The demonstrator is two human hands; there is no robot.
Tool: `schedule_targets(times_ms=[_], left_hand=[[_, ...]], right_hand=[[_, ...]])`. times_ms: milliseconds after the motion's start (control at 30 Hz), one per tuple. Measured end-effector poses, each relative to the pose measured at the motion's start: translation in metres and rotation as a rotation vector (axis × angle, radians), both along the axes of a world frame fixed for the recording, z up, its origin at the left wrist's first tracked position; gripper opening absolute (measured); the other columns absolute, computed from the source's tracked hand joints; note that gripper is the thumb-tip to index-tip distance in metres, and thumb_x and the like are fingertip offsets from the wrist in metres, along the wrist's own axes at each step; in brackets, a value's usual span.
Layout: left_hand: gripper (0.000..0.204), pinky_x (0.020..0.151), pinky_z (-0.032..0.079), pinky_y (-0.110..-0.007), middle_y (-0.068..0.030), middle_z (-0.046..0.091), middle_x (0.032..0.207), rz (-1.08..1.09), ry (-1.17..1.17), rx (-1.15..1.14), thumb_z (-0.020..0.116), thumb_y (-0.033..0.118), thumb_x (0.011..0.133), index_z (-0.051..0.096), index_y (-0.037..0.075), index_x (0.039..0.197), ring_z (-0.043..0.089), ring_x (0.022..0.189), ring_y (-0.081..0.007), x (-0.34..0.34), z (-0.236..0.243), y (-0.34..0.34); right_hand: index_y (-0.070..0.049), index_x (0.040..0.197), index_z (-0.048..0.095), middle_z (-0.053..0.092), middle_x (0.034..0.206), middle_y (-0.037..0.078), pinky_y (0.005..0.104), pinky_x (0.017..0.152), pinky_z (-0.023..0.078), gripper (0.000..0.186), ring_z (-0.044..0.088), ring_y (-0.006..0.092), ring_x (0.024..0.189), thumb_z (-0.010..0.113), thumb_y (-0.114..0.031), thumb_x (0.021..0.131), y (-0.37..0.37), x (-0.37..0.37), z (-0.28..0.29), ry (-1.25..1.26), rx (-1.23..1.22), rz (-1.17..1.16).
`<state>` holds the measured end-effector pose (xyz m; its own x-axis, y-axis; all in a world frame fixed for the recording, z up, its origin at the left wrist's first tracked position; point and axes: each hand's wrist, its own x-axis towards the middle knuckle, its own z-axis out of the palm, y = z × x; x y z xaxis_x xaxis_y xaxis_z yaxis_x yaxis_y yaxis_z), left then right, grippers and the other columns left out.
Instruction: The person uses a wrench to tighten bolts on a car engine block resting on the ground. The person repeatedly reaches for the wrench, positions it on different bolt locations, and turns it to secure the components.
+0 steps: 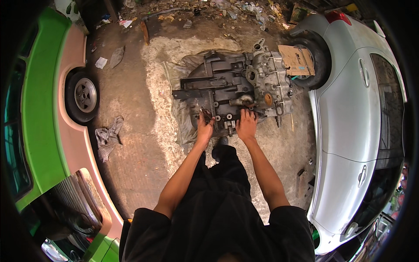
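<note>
A greasy engine (227,72), with a dark body and a silver-grey casing on its right side, lies on a crumpled grey sheet (185,135) on the floor. At its near edge, my left hand (204,129) has fingers and thumb bent around a dark part of the engine, left of some round bolt holes. My right hand (247,125) grips the same edge farther right, fingers curled over the dark body below a pipe-like fitting (242,101). The undersides of both hands' fingers are hidden. A round orange-brown part (268,99) shows on the silver casing.
A green and beige vehicle (72,48) stands at the left, a silver car (345,118) at the right. Cardboard (297,60) leans by the silver car's wheel. A rag (109,136) lies on the stained floor. Litter (235,11) is strewn at the far side.
</note>
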<state>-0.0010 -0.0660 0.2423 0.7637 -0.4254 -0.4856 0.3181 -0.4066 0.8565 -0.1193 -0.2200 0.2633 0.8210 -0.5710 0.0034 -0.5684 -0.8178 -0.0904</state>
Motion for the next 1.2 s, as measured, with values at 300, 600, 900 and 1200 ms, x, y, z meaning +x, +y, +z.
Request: schedule_targets(times_ms=[300,600,900,1200], left_hand=[[0.042,0.067,0.050,-0.028,-0.0085,0.064,0.084,0.008,0.215,-0.367,0.057,0.039,0.095,0.061,0.000,0.109,0.062,0.071,-0.0164,0.004,0.055,0.041],[0.027,0.055,0.053,-0.036,-0.0090,0.059,0.076,-0.239,0.553,-0.140,0.048,0.025,0.096,0.060,0.001,0.095,0.057,0.065,-0.0187,0.066,0.055,0.021],[0.017,0.055,0.048,-0.040,-0.0052,0.048,0.073,-0.224,0.854,-0.207,0.047,0.018,0.095,0.052,0.004,0.104,0.049,0.059,-0.0198,0.058,0.037,0.027],[0.015,0.057,0.043,-0.036,-0.0015,0.044,0.074,-0.131,0.831,-0.157,0.047,0.025,0.102,0.049,0.014,0.112,0.045,0.064,-0.0156,-0.001,0.031,0.044]], right_hand=[[-0.003,0.127,0.046,0.048,0.128,0.015,0.0520,0.110,0.024,0.050,0.042,0.0316,0.121,0.061,-0.020,0.083,0.000,0.000,0.002,0.006,-0.008,0.006],[-0.003,0.126,0.046,0.049,0.128,0.015,0.0518,0.110,0.024,0.050,0.042,0.0317,0.122,0.061,-0.019,0.082,0.001,0.001,0.005,-0.006,-0.016,0.010],[-0.002,0.124,0.044,0.048,0.125,0.018,0.0515,0.109,0.026,0.049,0.043,0.0345,0.119,0.062,-0.017,0.081,0.001,0.000,0.004,-0.044,0.010,0.022],[-0.002,0.125,0.044,0.048,0.126,0.017,0.0520,0.109,0.025,0.050,0.042,0.0342,0.120,0.062,-0.017,0.081,0.001,0.001,0.003,-0.022,0.011,0.012]])
